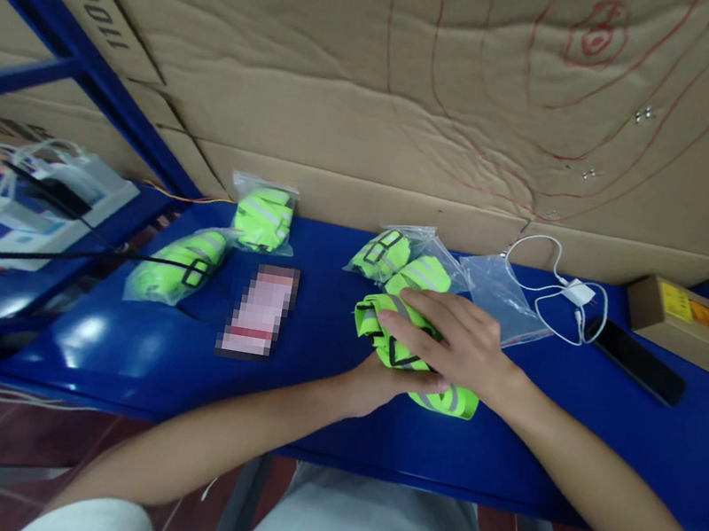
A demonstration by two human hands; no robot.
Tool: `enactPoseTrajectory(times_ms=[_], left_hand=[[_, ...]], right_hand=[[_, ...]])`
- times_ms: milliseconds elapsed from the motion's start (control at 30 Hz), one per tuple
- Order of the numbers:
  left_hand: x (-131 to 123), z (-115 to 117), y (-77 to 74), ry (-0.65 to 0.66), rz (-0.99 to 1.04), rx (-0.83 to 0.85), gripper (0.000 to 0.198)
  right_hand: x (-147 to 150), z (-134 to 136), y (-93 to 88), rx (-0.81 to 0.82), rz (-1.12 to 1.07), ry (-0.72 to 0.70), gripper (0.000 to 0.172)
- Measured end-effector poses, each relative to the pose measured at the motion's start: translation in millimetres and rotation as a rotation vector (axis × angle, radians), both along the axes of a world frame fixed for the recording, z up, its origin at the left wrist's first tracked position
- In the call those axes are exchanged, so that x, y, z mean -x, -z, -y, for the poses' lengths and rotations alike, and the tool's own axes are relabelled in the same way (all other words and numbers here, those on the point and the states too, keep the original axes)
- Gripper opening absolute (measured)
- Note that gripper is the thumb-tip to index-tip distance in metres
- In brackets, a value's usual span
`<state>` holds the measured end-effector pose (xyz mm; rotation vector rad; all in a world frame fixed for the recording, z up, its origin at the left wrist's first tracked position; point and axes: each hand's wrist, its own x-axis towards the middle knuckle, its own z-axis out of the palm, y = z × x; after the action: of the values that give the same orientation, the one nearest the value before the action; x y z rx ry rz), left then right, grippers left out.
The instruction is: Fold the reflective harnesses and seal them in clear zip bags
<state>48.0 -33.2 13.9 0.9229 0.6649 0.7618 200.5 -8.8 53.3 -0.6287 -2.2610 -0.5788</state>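
Note:
Between my hands is a bundled neon-green reflective vest [393,350] with grey bands and black trim. My left hand [376,386] grips it from below, its fingers mostly hidden under the fabric. Over the top lies my right hand [450,339], fingers curled round the bundle. A loose end of the fabric hangs out below my right hand, just above the table. Right behind the bundle, two folded green vests in clear bags, one a bagged vest with a black buckle [383,255], lie close together. An open clear plastic bag [502,291] rests flat beside them.
Two more bagged green vests [263,220] sit at the left, near a pixelated pink item [259,311]. On the right are a white charger with cable [577,292], a black phone [639,360] and a cardboard box [699,325]. Power strips [78,204] stand far left; cardboard [321,135] walls the back.

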Motion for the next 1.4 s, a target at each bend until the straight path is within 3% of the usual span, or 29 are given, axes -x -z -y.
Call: enactPoseTrajectory(times_ms=[100,200,267,400,567,700,767,833,967,1033,1133,1233,1400], left_hand=[[-3.5,-4.9,4.6,-0.028,0.077,0.109,0.063],[0.6,-8.4,0.9,0.050,0.070,0.077,0.048],[6.3,-11.0,-4.3,0.168,0.011,0.023,0.038],[18.0,-20.8,-15.1,0.407,-0.118,-0.046,0.040],[24.4,-29.8,-21.3,0.704,-0.145,-0.148,0.034],[26.5,-28.3,-24.6,0.821,-0.119,-0.250,0.033],[28.0,-28.0,-25.7,0.837,-0.125,-0.304,0.030],[29.9,-29.2,-24.7,0.789,-0.150,-0.361,0.025],[33.9,-34.2,-18.8,0.668,-0.229,-0.393,0.015],[35.4,-36.1,-16.7,0.691,-0.257,-0.390,0.016],[36.8,-38.6,-15.5,0.733,-0.233,-0.385,0.016],[38.8,-43.6,-16.9,0.678,-0.192,-0.375,0.019],[44.7,-52.1,-24.8,0.654,-0.142,-0.401,0.021]], right_hand=[[-0.4,-1.0,-4.3,-0.019,0.013,0.063,0.039],[-0.7,-0.3,-14.8,0.080,-0.011,0.085,0.037],[-2.0,1.6,-25.4,0.260,-0.042,0.079,0.035],[-7.4,7.6,-45.7,0.655,-0.174,0.082,0.041],[-13.1,12.2,-56.0,1.019,-0.324,0.107,0.042],[-16.9,7.1,-61.1,1.291,-0.388,-0.066,0.036],[-19.1,3.9,-63.1,1.393,-0.361,-0.123,0.033],[-21.3,3.1,-63.9,1.377,-0.315,-0.100,0.032],[-25.5,9.5,-63.0,1.058,-0.215,0.166,0.040],[-28.1,11.8,-63.1,1.015,-0.166,0.228,0.043],[-32.4,8.5,-65.3,1.152,-0.165,0.144,0.041],[-33.3,0.8,-65.3,1.360,-0.253,0.006,0.037],[-16.6,-10.1,-39.9,1.766,-0.617,-0.112,0.045]])
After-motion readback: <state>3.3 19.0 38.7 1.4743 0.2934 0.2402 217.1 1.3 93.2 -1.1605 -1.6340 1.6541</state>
